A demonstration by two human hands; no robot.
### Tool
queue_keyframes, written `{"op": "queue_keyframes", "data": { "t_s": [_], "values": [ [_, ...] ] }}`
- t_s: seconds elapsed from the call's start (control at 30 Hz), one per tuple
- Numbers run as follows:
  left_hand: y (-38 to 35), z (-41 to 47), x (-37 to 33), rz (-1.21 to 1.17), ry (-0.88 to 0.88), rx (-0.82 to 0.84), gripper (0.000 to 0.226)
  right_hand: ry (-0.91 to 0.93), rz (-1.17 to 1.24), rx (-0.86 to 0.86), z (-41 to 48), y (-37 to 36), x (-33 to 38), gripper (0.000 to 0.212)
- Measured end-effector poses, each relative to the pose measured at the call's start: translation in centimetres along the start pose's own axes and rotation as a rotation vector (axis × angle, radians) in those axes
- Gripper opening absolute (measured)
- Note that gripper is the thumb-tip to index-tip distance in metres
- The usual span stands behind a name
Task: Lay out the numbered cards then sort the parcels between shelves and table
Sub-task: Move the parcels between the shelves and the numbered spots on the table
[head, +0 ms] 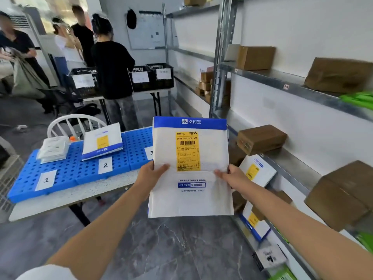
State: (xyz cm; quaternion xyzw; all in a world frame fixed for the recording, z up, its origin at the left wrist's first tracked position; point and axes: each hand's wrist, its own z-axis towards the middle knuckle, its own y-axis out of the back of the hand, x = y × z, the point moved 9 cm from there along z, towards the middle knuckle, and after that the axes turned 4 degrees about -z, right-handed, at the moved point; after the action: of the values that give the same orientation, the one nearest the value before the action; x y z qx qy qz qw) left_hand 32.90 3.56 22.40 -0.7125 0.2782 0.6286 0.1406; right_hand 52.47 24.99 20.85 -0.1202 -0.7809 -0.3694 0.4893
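I hold a white padded envelope with a blue top band and a yellow label upright in front of me. My left hand pinches its left edge and my right hand pinches its right edge. On the table to the left lie blue perforated mats with card 1, card 2 and card 3, which the envelope partly covers. Behind card 2 lies another white and blue envelope. A stack of clear-wrapped packets lies behind card 1.
Metal shelves on the right carry brown boxes, white envelopes and green bags. A white chair stands behind the table. Several people stand at the back by a table with black crates.
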Motion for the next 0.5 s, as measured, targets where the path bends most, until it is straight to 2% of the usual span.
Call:
{"op": "queue_keyframes", "data": {
  "t_s": [0.27, 0.5],
  "values": [
    [-1.9, 5.2, -1.5, 0.039, 0.043, -0.107, 0.027, 0.004, 0.0, 0.079, 8.7, 1.0, 1.2, 0.051],
    [0.4, 8.0, -2.4, -0.002, 0.075, -0.255, 0.029, 0.113, 0.017, 0.215, 14.3, -1.1, 5.6, 0.04]
  ]
}}
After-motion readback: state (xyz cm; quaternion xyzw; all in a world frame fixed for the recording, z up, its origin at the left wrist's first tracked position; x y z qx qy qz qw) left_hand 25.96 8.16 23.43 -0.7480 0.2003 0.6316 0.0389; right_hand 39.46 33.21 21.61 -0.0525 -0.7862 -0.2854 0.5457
